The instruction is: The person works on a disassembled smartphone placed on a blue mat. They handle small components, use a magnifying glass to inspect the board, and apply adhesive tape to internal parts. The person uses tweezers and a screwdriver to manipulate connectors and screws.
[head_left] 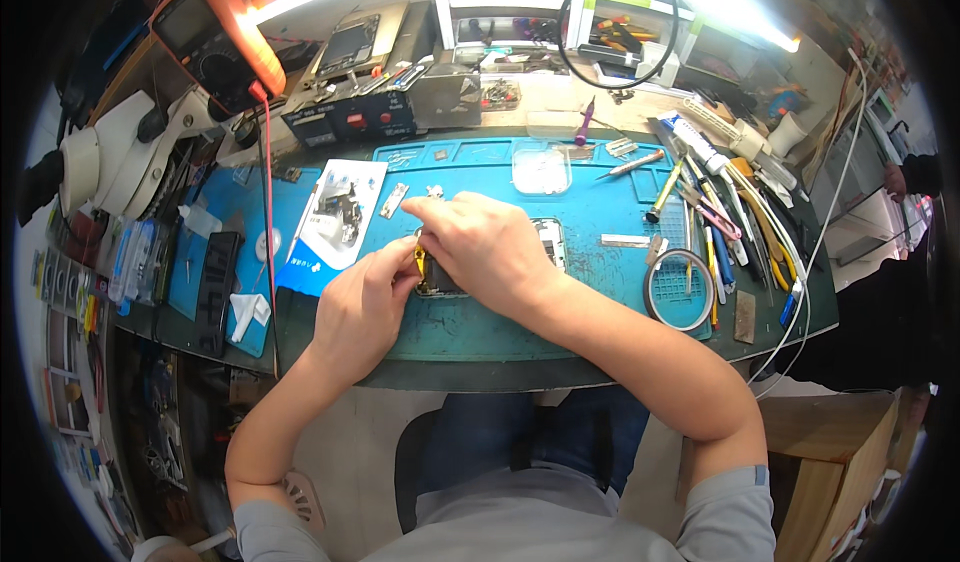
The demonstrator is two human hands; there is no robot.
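An opened phone (pixel 548 232) lies on the blue work mat (pixel 490 337), mostly covered by my hands. At its left end, a thin yellow strip (pixel 421 255), which looks like a flex cable, stands up between my fingers. My left hand (pixel 355 307) is closed in a pinch on this strip, beside the phone's edge. Reaching across the phone, my right hand (pixel 485 247) is closed, with its fingertips close to the strip's upper end. What those right fingers hold, if anything, is hidden. Small metal parts (pixel 394 200) lie on the mat just beyond my hands.
A white-and-blue sheet (pixel 335 212) with small parts sits left. Rightward are a tape roll (pixel 652 292), a metal ruler (pixel 625 241), and several tweezers and pliers (pixel 765 227). Behind stand a clear tray (pixel 541 170), a dark bench unit (pixel 350 122) and an orange multimeter (pixel 215 37).
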